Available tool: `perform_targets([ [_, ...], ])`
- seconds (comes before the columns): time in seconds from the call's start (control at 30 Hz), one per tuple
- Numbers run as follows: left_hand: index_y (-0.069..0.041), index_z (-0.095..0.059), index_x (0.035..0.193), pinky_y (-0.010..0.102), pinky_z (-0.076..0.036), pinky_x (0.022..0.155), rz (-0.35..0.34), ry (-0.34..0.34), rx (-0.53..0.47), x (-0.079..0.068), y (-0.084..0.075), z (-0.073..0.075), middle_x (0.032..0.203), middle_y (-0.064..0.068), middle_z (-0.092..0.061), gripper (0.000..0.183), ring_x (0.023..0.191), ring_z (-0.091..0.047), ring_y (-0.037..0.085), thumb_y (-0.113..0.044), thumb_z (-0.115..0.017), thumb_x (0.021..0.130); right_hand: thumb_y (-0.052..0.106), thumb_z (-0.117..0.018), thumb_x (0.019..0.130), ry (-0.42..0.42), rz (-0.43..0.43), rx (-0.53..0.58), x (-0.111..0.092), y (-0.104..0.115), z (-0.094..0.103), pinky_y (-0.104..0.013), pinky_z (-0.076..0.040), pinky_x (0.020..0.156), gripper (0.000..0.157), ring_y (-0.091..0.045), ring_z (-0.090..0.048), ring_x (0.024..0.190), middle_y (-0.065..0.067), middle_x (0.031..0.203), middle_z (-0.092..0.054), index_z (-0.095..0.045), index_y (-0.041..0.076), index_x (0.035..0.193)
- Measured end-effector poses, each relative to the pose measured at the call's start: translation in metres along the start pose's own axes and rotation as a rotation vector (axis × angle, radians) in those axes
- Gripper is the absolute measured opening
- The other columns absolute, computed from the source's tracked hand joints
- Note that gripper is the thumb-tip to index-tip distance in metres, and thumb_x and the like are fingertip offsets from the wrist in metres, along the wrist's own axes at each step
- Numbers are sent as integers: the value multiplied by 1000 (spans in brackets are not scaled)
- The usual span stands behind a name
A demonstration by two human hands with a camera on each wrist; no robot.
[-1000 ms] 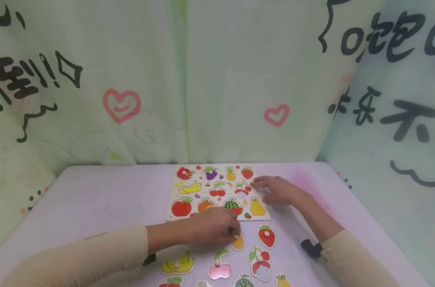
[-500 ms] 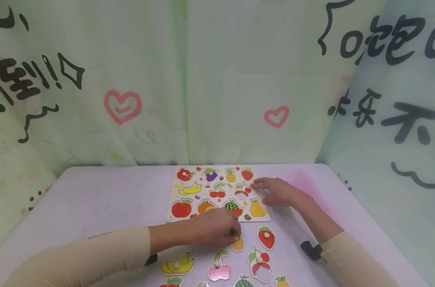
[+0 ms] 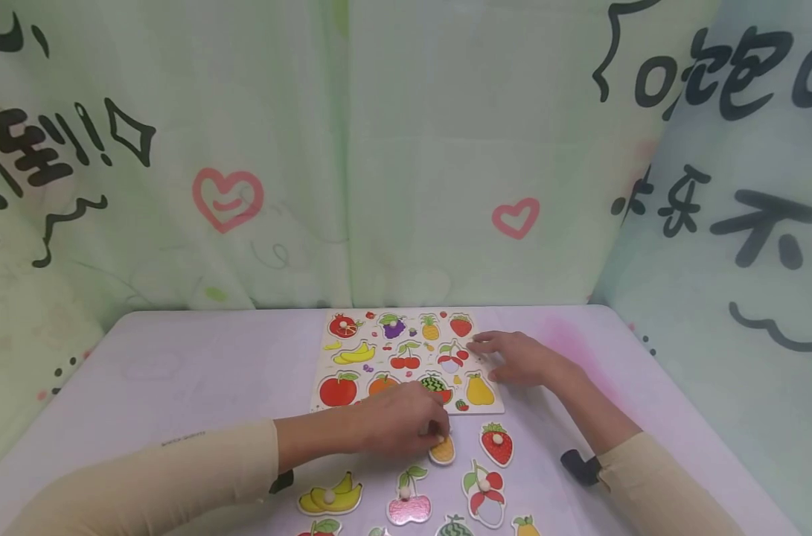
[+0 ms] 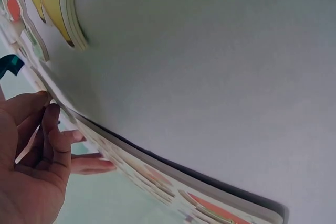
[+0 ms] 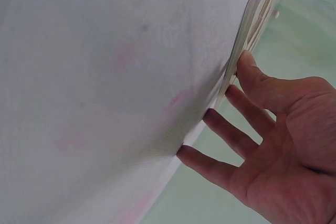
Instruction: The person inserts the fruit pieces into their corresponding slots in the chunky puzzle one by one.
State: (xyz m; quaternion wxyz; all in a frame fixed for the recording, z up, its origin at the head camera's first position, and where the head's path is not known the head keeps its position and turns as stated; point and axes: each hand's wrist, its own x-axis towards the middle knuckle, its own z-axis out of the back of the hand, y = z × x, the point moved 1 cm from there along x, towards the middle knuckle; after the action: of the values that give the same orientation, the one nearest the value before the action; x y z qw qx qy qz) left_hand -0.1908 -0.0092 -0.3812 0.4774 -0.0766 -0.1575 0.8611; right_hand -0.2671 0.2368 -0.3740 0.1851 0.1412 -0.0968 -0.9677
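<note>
In the head view, my left hand (image 3: 402, 418) pinches the pineapple puzzle piece (image 3: 443, 451) just in front of the fruit puzzle board (image 3: 495, 406), covering the piece's upper part. The thumb and curled fingers (image 4: 51, 114) meet at a thin piece in the left wrist view. At the board's right side is my right hand (image 3: 518, 359), fingers spread. Its thumb (image 5: 247, 64) touches the board's edge in the right wrist view, while the other fingertips reach the table. Pomegranate (image 3: 343, 325) and grape (image 3: 394, 326) pieces with knobs sit in the board's far-left row.
Several knobbed pieces lie nearer me: strawberry (image 3: 498, 447), bananas (image 3: 341, 500), cherries (image 3: 410, 509), a red-and-white fruit (image 3: 489, 508), watermelon (image 3: 455, 527), pear (image 3: 527, 528) and part of an apple (image 3: 321, 528). A printed curtain (image 3: 406, 149) hangs behind the table (image 3: 198, 365).
The pineapple piece and my left fingertips have shifted very slightly left. My right hand stays at the board's edge.
</note>
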Motion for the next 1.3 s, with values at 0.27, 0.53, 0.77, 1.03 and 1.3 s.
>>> perform_targets([
  [0.27,-20,-81,109,12,-52,87,33,-8,1,5,8,8,101,-13,-76,14,93,-65,-2,-18,-77,95,14,-78,92,4,-24,15,-1,1,0,-60,-44,113,62,-44,-39,149,-11,160,-48,-58,20,150],
  [0.53,-19,-82,109,16,-53,87,85,-27,11,16,28,12,100,-11,-75,14,92,-65,0,-18,-77,96,13,-78,92,-1,-24,25,-1,1,0,-60,-43,114,62,-44,-39,149,-11,160,-48,-58,19,150],
  [0.77,-18,-82,107,15,-53,85,120,-28,25,29,44,20,96,-10,-75,12,89,-63,2,-19,-76,96,13,-79,92,-3,-9,22,-1,1,0,-59,-44,113,62,-44,-40,149,-12,159,-49,-58,18,150],
  [1.03,-15,-82,109,17,-54,84,142,-67,25,44,66,28,99,-6,-76,14,90,-65,7,-17,-75,97,14,-79,92,0,-10,21,0,-2,-1,-58,-46,112,62,-44,-41,148,-11,160,-49,-58,19,150],
  [1.3,-16,-81,114,18,-54,84,220,-50,0,56,89,32,103,-6,-75,17,96,-63,9,-18,-74,98,14,-79,92,-3,-18,32,1,-2,-2,-58,-47,111,62,-44,-40,148,-10,160,-48,-58,20,150],
])
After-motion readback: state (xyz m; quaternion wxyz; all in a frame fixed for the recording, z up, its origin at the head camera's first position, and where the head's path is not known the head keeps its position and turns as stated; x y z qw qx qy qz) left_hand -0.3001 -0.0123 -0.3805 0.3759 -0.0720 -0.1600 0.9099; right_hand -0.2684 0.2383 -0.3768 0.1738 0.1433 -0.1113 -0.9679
